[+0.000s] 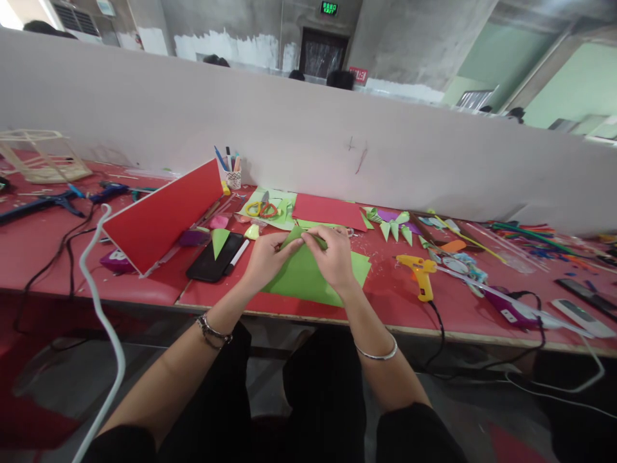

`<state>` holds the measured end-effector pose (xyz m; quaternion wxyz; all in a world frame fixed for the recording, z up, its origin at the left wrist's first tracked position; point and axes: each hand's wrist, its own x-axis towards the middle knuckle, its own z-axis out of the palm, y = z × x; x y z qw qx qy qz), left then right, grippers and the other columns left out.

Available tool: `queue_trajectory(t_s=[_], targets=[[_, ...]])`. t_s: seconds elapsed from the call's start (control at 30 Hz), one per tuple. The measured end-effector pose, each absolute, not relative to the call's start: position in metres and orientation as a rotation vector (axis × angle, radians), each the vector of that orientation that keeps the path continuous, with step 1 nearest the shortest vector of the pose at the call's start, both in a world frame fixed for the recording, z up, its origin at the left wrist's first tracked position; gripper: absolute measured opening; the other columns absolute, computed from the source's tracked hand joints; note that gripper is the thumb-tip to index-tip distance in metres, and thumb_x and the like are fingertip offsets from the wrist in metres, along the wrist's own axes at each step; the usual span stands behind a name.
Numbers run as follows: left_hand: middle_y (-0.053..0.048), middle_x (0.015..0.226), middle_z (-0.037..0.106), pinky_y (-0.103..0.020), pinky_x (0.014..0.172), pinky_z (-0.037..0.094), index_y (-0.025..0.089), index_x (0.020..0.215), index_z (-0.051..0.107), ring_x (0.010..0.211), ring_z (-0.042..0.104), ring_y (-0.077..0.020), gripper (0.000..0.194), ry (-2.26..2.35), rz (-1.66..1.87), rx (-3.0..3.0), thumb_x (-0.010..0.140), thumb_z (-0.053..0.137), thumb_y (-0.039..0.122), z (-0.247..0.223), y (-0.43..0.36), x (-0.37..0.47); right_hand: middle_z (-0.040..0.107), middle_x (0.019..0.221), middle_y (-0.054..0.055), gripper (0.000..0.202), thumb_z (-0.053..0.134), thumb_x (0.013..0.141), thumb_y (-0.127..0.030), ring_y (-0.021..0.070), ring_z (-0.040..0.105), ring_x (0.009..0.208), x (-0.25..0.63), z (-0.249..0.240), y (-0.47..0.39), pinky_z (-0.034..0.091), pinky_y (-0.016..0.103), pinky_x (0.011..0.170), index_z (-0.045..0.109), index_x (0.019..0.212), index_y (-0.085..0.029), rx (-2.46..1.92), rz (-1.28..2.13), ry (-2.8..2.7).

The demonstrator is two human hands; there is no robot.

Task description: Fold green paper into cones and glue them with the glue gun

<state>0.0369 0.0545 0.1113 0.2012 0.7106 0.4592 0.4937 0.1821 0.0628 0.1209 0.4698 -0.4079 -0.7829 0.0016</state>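
A small piece of green paper [293, 239] is pinched between my two hands over the red table. My left hand [268, 257] grips its left side, and my right hand [331, 252] closes on its right side, with the fingertips almost meeting. Part of the paper is hidden behind my fingers. Beneath my hands lies a larger green sheet [308, 283]. To the left, a green paper cone shape [220, 242] rests on a black phone [205, 263], with a white marker [237, 252] beside it.
A yellow glue gun [418, 275] with a black cord lies right of my hands. Scissors [261, 209], a red sheet [328, 212] and folded green paper leaves [395, 226] are farther back. A red board [168, 218] stands at left, near a pen cup [234, 178].
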Motion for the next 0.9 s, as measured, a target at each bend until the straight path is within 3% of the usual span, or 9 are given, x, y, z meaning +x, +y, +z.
queue_trajectory(t_s=[0.17, 0.37, 0.9], targets=[[0.005, 0.050, 0.031, -0.019, 0.044, 0.022, 0.015, 0.052, 0.040, 0.048, 0.028, -0.0065, 0.038, 1.279, 1.368, 1.940, 0.078, 0.048, 0.042, 0.113, 0.053, 0.037, 0.065, 0.072, -0.002, 0.026, 0.045, 0.087, -0.034, 0.0113, 0.054, 0.064, 0.183, 0.126, 0.061, 0.028, 0.028, 0.072, 0.058, 0.071, -0.019, -0.947, 0.107, -1.932], [-0.003, 0.071, 0.061, -0.021, 0.052, 0.043, 0.012, 0.082, 0.059, 0.058, 0.054, -0.0122, 0.034, 1.042, 0.947, 1.654, 0.074, 0.053, 0.045, 0.105, 0.042, 0.034, 0.061, 0.065, -0.002, 0.025, 0.043, 0.088, -0.033, 0.0103, 0.048, 0.055, 0.188, 0.127, 0.063, 0.029, 0.027, 0.071, 0.057, 0.073, -0.019, -0.974, 0.028, -1.858], [-0.002, 0.064, 0.060, -0.021, 0.050, 0.041, 0.012, 0.069, 0.058, 0.057, 0.054, -0.0143, 0.043, 1.362, 0.922, 1.791, 0.079, 0.043, 0.050, 0.061, 0.040, 0.009, 0.062, 0.066, 0.001, 0.034, 0.039, 0.088, -0.041, 0.0132, 0.051, 0.056, 0.201, 0.105, 0.083, 0.033, 0.025, 0.062, 0.060, 0.074, -0.019, -1.041, 0.145, -2.082]])
